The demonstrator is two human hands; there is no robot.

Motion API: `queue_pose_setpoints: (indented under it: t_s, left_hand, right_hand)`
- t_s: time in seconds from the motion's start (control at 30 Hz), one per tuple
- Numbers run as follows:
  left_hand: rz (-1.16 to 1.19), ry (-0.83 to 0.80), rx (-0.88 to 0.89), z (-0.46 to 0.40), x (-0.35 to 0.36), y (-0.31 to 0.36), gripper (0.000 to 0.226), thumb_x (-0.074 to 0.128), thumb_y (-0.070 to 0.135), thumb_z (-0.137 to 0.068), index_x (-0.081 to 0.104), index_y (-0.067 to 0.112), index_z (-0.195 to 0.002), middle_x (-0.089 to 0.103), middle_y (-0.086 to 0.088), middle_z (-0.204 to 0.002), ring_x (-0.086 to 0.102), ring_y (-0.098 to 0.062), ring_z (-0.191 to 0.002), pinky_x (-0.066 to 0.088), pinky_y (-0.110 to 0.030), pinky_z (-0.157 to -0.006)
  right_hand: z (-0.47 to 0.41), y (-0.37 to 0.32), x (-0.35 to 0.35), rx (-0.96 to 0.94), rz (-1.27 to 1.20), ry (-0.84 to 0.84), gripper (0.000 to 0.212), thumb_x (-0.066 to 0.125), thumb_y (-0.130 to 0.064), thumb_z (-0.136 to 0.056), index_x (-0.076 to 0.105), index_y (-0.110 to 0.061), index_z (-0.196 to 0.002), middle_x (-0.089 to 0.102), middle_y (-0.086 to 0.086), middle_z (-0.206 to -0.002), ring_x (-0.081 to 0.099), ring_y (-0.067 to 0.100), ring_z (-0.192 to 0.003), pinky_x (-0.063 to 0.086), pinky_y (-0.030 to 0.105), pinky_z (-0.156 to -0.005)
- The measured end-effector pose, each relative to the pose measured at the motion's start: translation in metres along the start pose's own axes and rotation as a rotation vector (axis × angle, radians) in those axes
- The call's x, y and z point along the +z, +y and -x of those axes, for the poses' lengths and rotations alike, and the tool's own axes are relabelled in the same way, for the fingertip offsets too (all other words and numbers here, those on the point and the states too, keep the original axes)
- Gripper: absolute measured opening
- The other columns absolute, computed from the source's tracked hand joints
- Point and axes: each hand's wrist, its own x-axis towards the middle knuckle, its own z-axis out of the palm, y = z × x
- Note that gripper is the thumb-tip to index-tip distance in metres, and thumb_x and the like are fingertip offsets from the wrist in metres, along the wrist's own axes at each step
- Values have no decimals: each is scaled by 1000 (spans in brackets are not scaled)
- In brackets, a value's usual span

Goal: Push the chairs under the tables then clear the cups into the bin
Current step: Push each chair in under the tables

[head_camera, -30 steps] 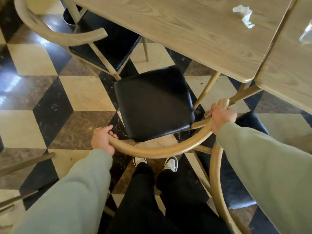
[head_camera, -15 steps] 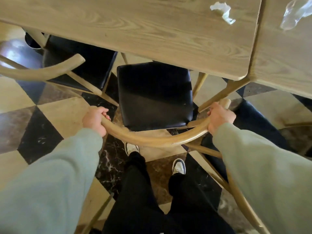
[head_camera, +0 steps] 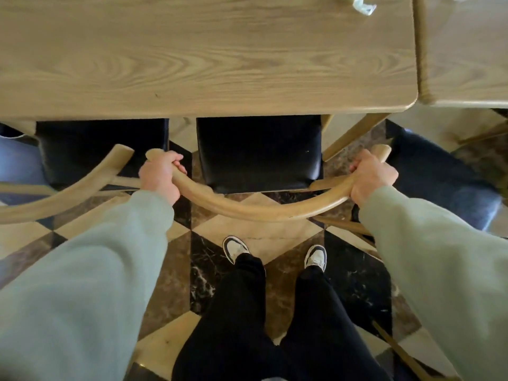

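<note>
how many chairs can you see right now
3. One held chair at centre, gripped by the left hand and right hand; a second chair to its left; a third chair at right. Others may be hidden.

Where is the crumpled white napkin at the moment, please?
In the head view the crumpled white napkin lies at the top right, on the wooden table near its far right edge, beside the neighbouring table.
</note>
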Motion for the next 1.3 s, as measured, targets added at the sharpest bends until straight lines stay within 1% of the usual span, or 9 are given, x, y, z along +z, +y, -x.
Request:
queue_pose_setpoints:
  t_s: [0.07,0.2,0.4,0.57,0.67,0.8,0.93,1.13,1.3]
  left_hand:
    - [-11,9,-36,-2,-5,0,8,66,9,-90,64,7,-97,58,-1,-76,59,-10,-62,50,-27,-76]
    - [-26,74,-41,-19,-11,7,21,77,22,-87,72,13,-107,65,5,-70,67,-9,-71,59,-36,-78]
    - [48,60,-134,-30,-14,25,17,79,19,-79,63,20,-72,59,7,-48,63,-11,-59,54,-40,-62]
    - [67,44,-110,-35,-13,22,17,80,19,-77,62,19,-75,61,5,-58,64,-15,-68,59,-50,-91]
    - [77,39,-99,-33,-13,23,19,81,19,-77,62,18,-75,60,5,-59,62,-14,-62,60,-46,-91]
    - [76,64,-64,-22,-14,22,38,87,28,-77,69,15,-108,69,2,-80,67,-12,-73,61,-39,-85]
    - [-3,74,2,-2,-23,9,63,78,31,-90,52,16,-146,63,-8,-130,64,-26,-111,52,-38,-97]
    - [-149,-13,44,20,-24,-9,55,60,26,-105,42,19,-156,57,0,-130,54,-15,-114,41,-31,-100]
    - [-137,-4,18,29,-20,-23,69,65,32,-102,32,19,-160,51,-3,-130,53,-22,-118,44,-42,-112]
  right_hand:
    - [3,0,6,-5,-26,5,17,70,-34,-77,71,-24,-90,69,-5,-69,67,13,-67,50,36,-62]
    - [9,-8,23,-22,-37,9,17,69,-32,-72,71,-21,-84,67,-4,-65,67,16,-67,50,35,-62]
    - [14,-7,32,5,-62,24,21,71,-35,-72,73,-22,-89,68,-9,-58,67,11,-64,49,34,-61]
    - [14,-9,33,17,-72,13,25,70,-33,-71,74,-20,-93,65,-12,-48,65,7,-56,51,33,-62]
    - [16,-8,32,16,-75,4,28,70,-32,-72,73,-20,-98,68,-9,-60,67,9,-63,52,35,-66]
    - [18,-5,30,-18,-94,-23,22,67,-34,-67,69,-23,-86,65,-12,-54,67,13,-68,56,39,-75]
    - [21,2,27,-21,-49,-96,20,66,-34,-74,68,-23,-90,78,2,-92,71,20,-88,57,47,-90]
    - [25,-1,23,25,25,-162,32,69,-34,-90,65,-18,-118,73,5,-112,68,20,-95,54,40,-88]
    - [31,8,16,43,97,-246,46,68,-41,-94,58,-16,-131,68,7,-109,66,23,-95,55,38,-82]
